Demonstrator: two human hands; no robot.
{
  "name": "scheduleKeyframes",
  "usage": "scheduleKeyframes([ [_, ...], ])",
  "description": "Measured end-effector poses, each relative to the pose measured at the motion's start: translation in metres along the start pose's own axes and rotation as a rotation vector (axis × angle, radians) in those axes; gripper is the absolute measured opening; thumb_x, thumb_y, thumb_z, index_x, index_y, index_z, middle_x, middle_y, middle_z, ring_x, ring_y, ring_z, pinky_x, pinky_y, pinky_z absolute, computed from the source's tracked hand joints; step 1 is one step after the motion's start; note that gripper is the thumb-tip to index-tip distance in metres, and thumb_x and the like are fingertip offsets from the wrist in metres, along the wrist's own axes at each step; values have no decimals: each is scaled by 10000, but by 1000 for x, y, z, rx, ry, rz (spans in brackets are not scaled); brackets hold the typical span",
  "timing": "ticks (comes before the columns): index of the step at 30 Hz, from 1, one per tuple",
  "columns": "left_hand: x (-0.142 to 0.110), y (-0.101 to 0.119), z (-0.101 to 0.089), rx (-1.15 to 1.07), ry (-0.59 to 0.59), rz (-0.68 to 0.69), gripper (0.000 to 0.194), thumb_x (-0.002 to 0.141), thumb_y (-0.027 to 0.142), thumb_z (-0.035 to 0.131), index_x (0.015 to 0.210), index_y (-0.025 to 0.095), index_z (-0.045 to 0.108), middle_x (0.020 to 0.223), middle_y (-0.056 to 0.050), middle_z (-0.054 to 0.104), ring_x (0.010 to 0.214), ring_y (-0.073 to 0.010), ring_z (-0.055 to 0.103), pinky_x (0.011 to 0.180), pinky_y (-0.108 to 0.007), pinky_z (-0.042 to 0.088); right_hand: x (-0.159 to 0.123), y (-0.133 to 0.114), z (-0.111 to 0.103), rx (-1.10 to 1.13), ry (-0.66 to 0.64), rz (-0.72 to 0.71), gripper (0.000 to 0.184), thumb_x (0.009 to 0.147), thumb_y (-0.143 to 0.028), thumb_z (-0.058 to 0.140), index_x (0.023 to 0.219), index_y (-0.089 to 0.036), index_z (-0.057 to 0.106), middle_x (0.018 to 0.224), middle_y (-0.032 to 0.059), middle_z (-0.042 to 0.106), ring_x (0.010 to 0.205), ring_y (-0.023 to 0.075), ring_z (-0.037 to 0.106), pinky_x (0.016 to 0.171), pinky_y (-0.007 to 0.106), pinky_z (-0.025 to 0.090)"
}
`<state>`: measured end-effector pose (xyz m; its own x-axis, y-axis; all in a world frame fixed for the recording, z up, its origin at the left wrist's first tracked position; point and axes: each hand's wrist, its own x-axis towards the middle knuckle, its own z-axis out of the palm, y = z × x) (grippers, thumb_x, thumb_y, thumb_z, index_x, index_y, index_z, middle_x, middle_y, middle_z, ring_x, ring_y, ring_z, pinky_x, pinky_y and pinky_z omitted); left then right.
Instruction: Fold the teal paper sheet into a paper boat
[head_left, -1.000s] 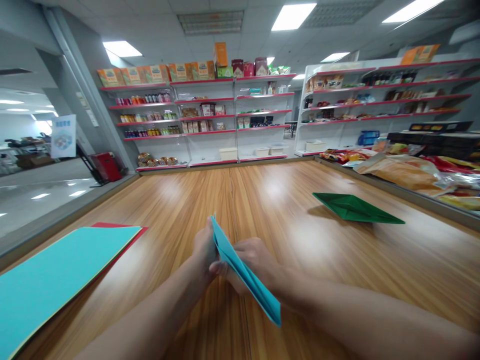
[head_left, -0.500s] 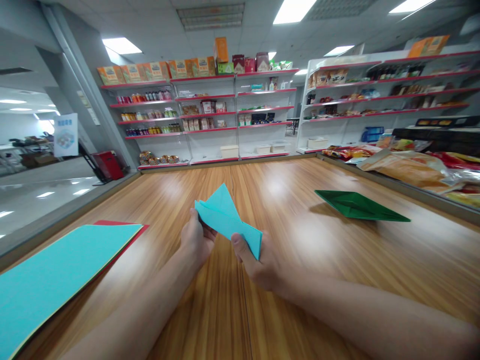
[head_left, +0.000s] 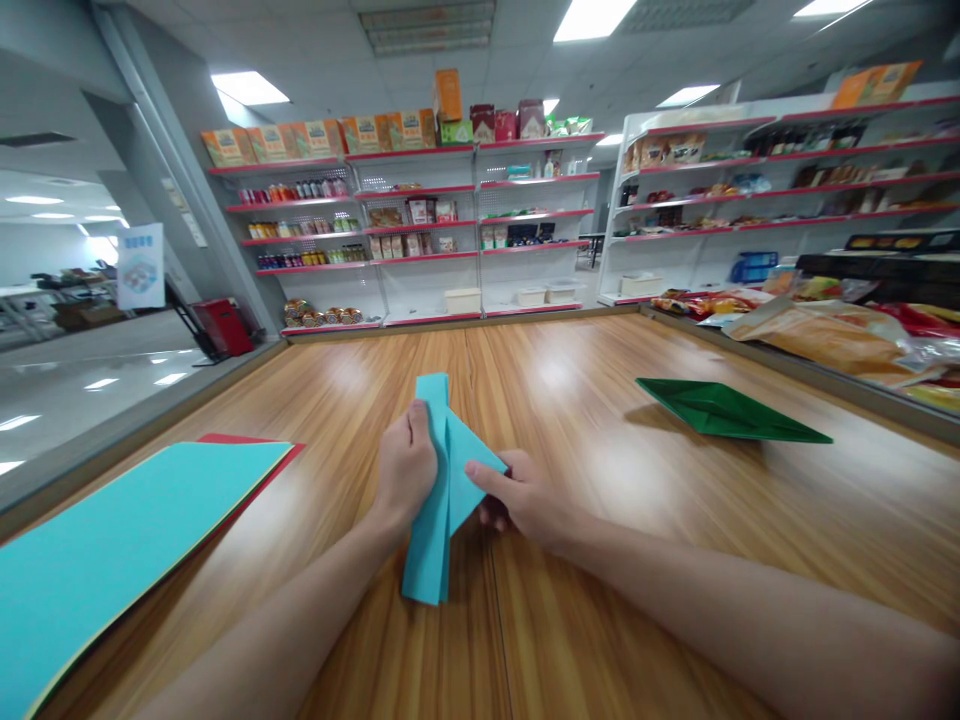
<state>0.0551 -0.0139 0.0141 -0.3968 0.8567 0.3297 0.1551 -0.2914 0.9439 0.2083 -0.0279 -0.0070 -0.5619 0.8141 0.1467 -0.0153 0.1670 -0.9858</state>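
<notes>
A folded light-blue sheet of paper point(head_left: 429, 530) is held between my two hands above the wooden table. It has a long upright band on the left and a triangular point sticking out to the right. My left hand point(head_left: 406, 462) is closed around the band's left side near its upper half. With thumb on top and fingers beneath, my right hand point(head_left: 529, 497) pinches the tip of the triangle. Farther right on the table lies a folded green paper boat point(head_left: 727, 410), long and pointed at both ends.
At the left lies a stack of coloured paper sheets point(head_left: 142, 540), light blue uppermost, with red and yellow edges showing. Packaged food point(head_left: 817, 335) lies beyond the wooden table's point(head_left: 360, 390) right edge. Stocked shelves point(head_left: 420, 220) stand behind, and a red box point(head_left: 225, 327) is on the floor.
The folded blue paper turned from edge-on to face-on, then its band swung from slanting to upright. My right hand shifted from the band's lower end to the triangle's tip.
</notes>
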Motion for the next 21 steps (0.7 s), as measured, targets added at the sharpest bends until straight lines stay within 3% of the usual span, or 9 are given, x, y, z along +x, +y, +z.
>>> scheduleKeyframes([
  [2,-1,0,2,-3,-60,2,421,851,318,624,497,178,446,496,44,401,484,-117,344,450,-245,208,1,2,-2,-16,52,-13,480,797,-590,528,589,-160,487,477,-19,487,388,72,422,356,185,300],
  [9,3,-7,2,-136,-273,-154,499,758,494,684,466,180,429,413,48,388,361,-80,324,363,-218,203,-4,-1,-4,22,-74,-10,524,771,-618,559,604,-121,571,493,18,564,380,76,467,335,176,291],
  [13,2,-14,1,-243,-358,-248,470,742,557,669,541,153,538,455,7,515,378,-104,445,372,-200,321,2,1,-6,-5,127,11,534,754,-634,548,530,-151,512,438,0,510,370,92,468,331,193,318],
  [17,0,-24,4,-346,-469,-292,383,690,467,744,778,98,685,685,-87,673,600,-198,623,563,-288,508,15,8,-22,-28,334,-9,459,797,-560,530,558,-177,446,462,-30,450,373,80,424,344,203,326],
  [19,1,-30,8,-385,-467,-277,368,673,415,763,835,92,697,730,-90,684,646,-199,629,619,-301,520,22,14,-31,-68,405,-11,390,822,-518,510,666,-160,505,490,-36,443,375,90,414,340,212,318],
  [21,4,-37,10,-403,-430,-253,336,674,382,761,838,95,696,724,-74,681,629,-178,615,614,-282,513,26,18,-37,-117,480,-32,353,831,-473,510,896,-130,561,581,-19,487,412,106,438,363,234,354],
])
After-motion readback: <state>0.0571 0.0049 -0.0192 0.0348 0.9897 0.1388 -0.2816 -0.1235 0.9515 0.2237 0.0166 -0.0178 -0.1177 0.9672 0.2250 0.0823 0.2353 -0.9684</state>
